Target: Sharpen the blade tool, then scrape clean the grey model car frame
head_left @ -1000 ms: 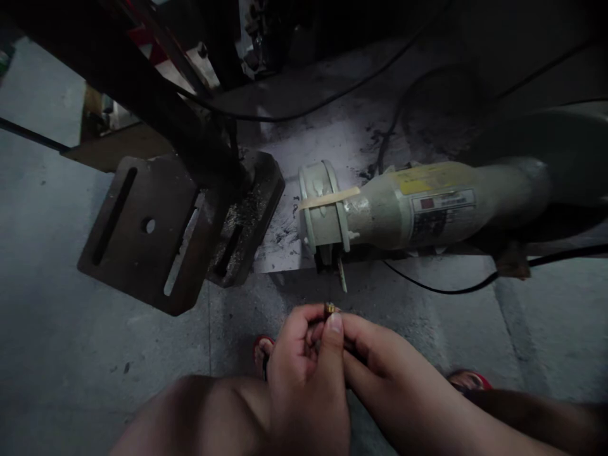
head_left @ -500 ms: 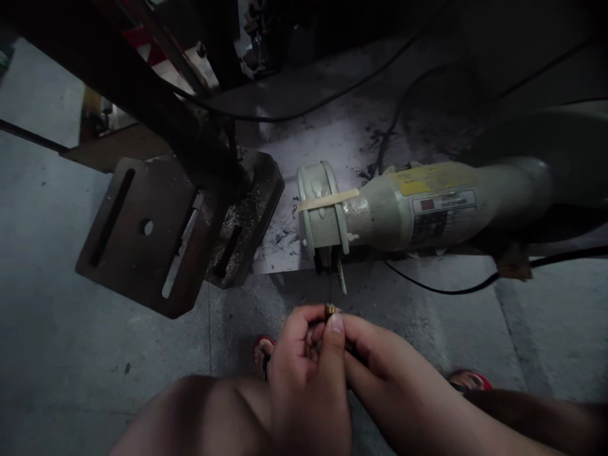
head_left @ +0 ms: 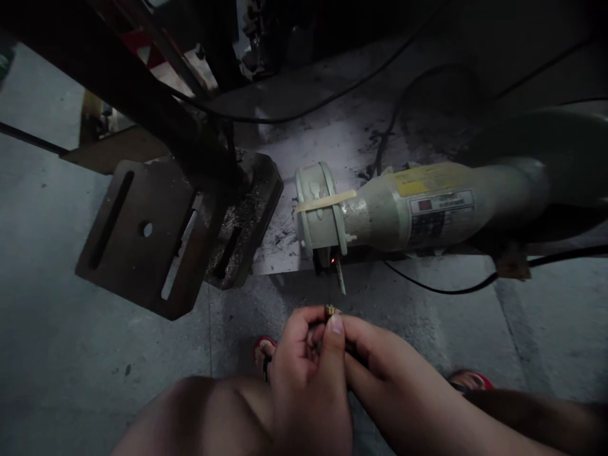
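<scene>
A small brass-coloured piece (head_left: 330, 310) is pinched at my fingertips, just below the wheel guard of a bench grinder (head_left: 375, 209). My left hand (head_left: 311, 373) is closed, its thumb pressed up against the piece. From the other side my right hand (head_left: 373, 354) is closed too, its fingertips meeting the left ones at the same piece. Most of the piece is hidden by the fingers. A gap separates it from the opening under the guard, where a tiny red-orange glow (head_left: 333, 260) shows.
Left of the grinder stands a slotted metal machine table (head_left: 137, 234) on a base strewn with metal shavings. Black cables (head_left: 285, 119) cross the bench (head_left: 323, 142). My legs and sandalled feet are on the concrete floor (head_left: 228, 329) below.
A small red-orange glow has appeared under the grinder's guard. Both hands keep nearly the same place and the same grip on the brass-coloured piece.
</scene>
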